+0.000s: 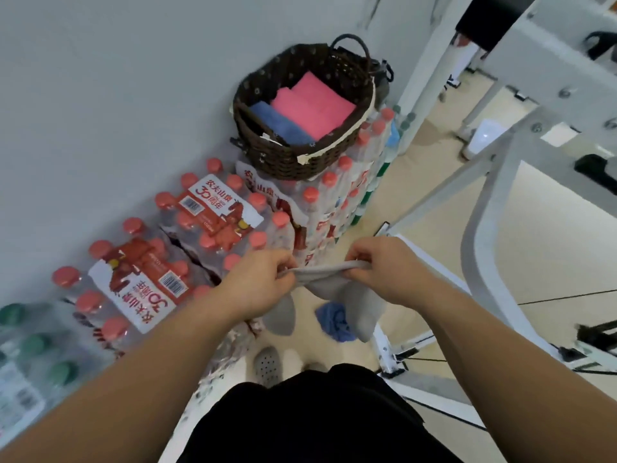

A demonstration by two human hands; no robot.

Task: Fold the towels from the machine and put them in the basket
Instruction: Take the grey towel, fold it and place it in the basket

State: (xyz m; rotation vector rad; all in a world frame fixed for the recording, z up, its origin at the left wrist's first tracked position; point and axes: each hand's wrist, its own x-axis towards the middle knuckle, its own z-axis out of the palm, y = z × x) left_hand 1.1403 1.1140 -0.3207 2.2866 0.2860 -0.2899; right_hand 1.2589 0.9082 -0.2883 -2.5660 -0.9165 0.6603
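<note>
Both hands out in front, close together. Left hand [258, 282] and right hand [384, 272] each pinch the top edge of one grey towel [329, 285], fingers curled shut on the cloth; it hangs bunched between them, two tails drooping below. One dark woven basket [283, 155] sits on a tall stack of bottled water [334, 202] against the wall [117, 78]. Inside it: folded pink towels [312, 106], at least two layers, exact count unclear, and one blue towel [278, 123] beside them. One more blue cloth [334, 320] lies crumpled on the floor [551, 255] below the hands. Two red-capped water packs [173, 248] lie flat, left of the stack. White metal frame [500, 162] at right.
</note>
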